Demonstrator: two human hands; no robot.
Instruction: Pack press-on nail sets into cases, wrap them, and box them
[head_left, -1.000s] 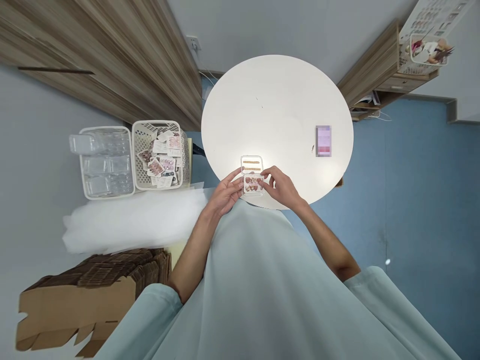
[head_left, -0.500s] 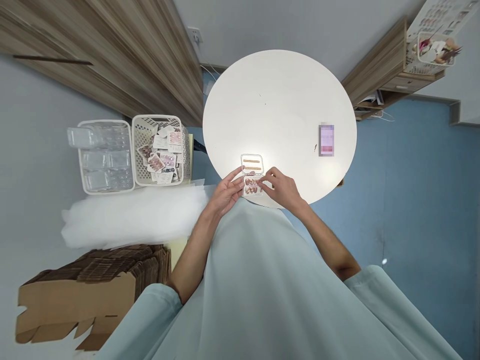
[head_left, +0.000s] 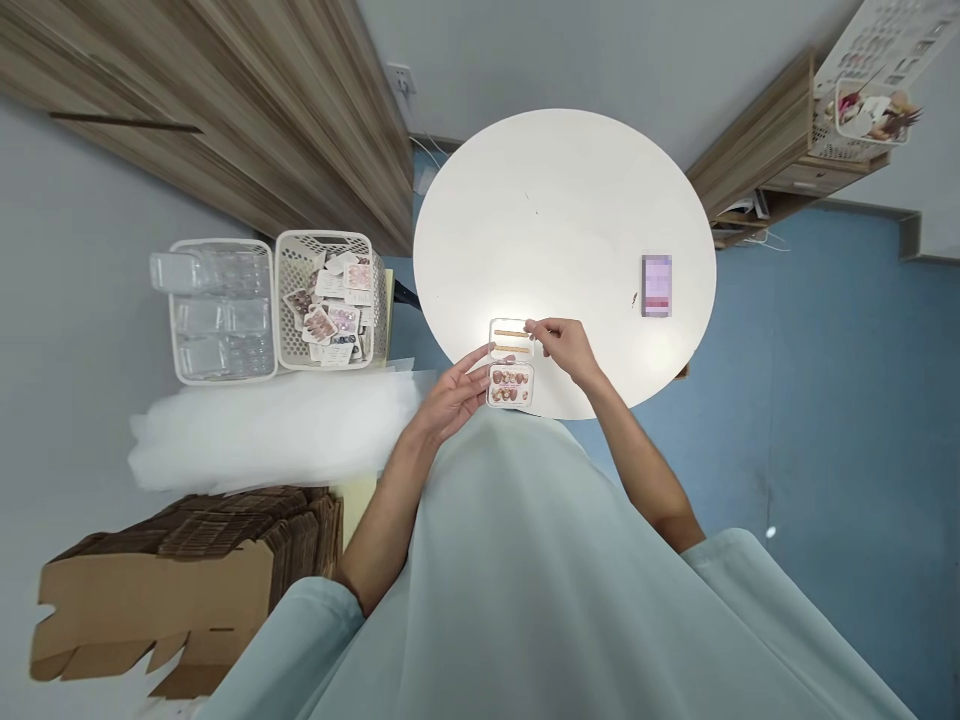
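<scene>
A small clear plastic case (head_left: 511,401) lies unfolded at the table's near edge. Its lower half holds a card of reddish-brown press-on nails (head_left: 510,378); two thin orange-tan strips (head_left: 511,334) lie across the lid (head_left: 495,323). My left hand (head_left: 454,397) grips the case at its left side, with fingers along the hinge and lower half. At the lid's upper right corner, my right hand (head_left: 562,345) has thumb and forefinger pinched together on the edge. The fingertips cover that corner.
On the round white table (head_left: 570,180) lies a blurred purple rectangle (head_left: 657,286). To the left stand a basket of clear cases (head_left: 225,315) and a basket of nail cards (head_left: 326,300). White wrapping (head_left: 277,425) and flattened cardboard boxes (head_left: 157,610) lie nearer.
My right hand has moved from the nails in the lower half up to the lid's upper right corner. The left hand stays at the case's left side. The whole view has shifted slightly.
</scene>
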